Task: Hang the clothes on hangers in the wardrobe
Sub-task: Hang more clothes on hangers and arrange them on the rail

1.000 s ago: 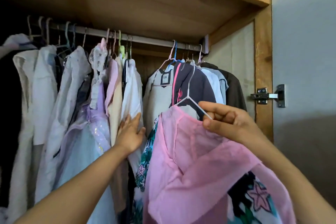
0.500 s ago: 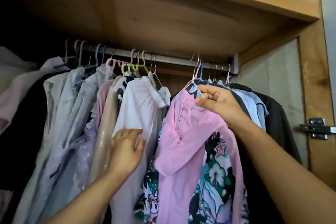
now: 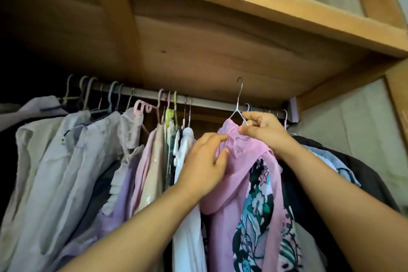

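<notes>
1. Pinching the wire hanger near its neck with the right hand, fingers curled round the wire.
2. Gripping the pink garment at its left shoulder with the left hand, cloth caught between thumb and fingers.
3. Holding the hanger's hook just above the wardrobe rail, between the pale clothes on the left and the dark clothes on the right.

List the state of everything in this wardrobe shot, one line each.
wire hanger: carrying the pink garment, hook raised in front of the rail, apparently not yet over it.
pink garment: draped on the wire hanger.
right hand: pinches the hanger's shoulder.
left hand: grips the garment's left edge.
rail: crowded with hung clothes.
white garment: hanging beside the pink one.
</notes>
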Demonstrator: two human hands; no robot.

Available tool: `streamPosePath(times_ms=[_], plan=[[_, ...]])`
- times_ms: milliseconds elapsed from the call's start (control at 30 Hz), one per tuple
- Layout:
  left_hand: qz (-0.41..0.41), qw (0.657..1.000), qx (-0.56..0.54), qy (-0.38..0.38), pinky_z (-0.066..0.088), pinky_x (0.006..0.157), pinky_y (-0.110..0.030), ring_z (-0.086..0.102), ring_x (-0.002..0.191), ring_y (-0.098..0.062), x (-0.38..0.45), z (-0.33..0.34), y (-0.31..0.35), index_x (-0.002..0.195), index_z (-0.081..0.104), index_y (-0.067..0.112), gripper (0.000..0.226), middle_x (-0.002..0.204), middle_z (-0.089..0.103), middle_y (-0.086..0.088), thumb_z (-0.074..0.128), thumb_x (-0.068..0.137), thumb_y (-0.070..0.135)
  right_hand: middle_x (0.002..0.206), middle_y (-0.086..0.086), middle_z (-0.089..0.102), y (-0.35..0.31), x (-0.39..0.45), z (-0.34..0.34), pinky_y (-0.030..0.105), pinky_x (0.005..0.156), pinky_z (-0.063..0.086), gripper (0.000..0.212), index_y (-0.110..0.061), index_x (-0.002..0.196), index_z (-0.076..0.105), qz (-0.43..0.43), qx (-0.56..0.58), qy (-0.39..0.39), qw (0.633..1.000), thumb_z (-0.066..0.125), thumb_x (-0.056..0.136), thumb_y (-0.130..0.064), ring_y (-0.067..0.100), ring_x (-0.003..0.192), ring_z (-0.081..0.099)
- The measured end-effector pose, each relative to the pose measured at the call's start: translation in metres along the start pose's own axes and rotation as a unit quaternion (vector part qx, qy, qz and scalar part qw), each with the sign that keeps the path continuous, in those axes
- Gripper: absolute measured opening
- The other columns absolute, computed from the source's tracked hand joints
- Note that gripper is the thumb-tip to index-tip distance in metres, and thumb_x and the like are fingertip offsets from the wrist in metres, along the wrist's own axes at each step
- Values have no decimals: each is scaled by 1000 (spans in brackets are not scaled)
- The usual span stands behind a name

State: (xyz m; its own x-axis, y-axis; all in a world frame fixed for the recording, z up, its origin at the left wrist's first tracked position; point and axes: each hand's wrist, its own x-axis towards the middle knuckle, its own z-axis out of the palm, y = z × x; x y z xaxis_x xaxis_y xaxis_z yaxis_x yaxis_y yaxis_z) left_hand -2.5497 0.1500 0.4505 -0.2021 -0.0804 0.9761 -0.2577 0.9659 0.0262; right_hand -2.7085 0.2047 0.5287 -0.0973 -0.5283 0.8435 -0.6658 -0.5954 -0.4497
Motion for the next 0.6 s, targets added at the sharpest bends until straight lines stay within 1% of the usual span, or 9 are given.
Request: streamPosePath(times_ms=[167,233,300,333,367,400,433,500,600], plan=[[-3,1000,0,11,24,91,-6,45,116,-6,9,9,-15,128,55,18,34,129,51,5,49,95,19,65,2,50,9,29,5,4,55,39,50,3,135,44,14,-17,-9,1000,59,87,4,2,61,50],[-15,1000,-3,13,22,93,-5,43,119,-4,10,12,-21,130,53,19,35,132,49,6,48,95,20,80,15,65,13,37,10,3,58,41,50,5,135,42,12,-27,-14,999,59,87,4,8,75,58],[-19,1000,-4,18,19,92,-2,42,120,-4,10,15,-27,130,52,17,35,132,49,5,48,95,19,104,32,64,18,43,16,12,64,48,42,9,128,49,15,-52,-15,998,58,87,5,21,94,63],[-15,1000,-1,19,18,92,0,42,121,-5,10,16,-30,130,52,16,35,132,49,4,48,95,18,98,31,65,23,48,19,23,63,50,29,7,115,59,24,-52,-14,998,59,85,6,20,88,64],[-13,1000,0,18,16,91,2,42,121,-5,9,17,-32,129,53,16,34,131,50,4,49,95,18,77,22,68,27,51,22,26,55,45,15,-2,94,66,37,-58,-20,997,59,84,7,10,70,61],[-11,1000,1,16,15,90,5,42,120,-5,8,17,-34,128,53,15,34,130,50,4,49,95,17,53,7,59,33,53,26,25,49,36,23,-14,73,60,50,-72,-28,996,60,83,7,2,51,49],[-10,1000,2,14,15,89,5,43,120,-5,8,16,-37,127,53,15,33,129,51,4,49,94,17,44,-4,44,40,55,30,22,48,30,34,-19,62,48,57,-83,-40,994,61,82,5,-1,43,36],[-7,1000,6,7,17,92,2,43,120,-6,6,15,-41,126,54,15,33,128,52,3,50,94,16,51,-2,33,50,52,36,26,52,27,28,-11,60,43,66,-99,-50,992,64,76,-2,4,47,30],[-4,1000,12,1,18,94,-1,42,121,-6,4,13,-44,127,54,15,33,130,51,3,51,94,15,64,8,39,60,51,39,31,62,30,18,9,84,58,65,-113,-50,990,64,74,-5,17,62,36]])
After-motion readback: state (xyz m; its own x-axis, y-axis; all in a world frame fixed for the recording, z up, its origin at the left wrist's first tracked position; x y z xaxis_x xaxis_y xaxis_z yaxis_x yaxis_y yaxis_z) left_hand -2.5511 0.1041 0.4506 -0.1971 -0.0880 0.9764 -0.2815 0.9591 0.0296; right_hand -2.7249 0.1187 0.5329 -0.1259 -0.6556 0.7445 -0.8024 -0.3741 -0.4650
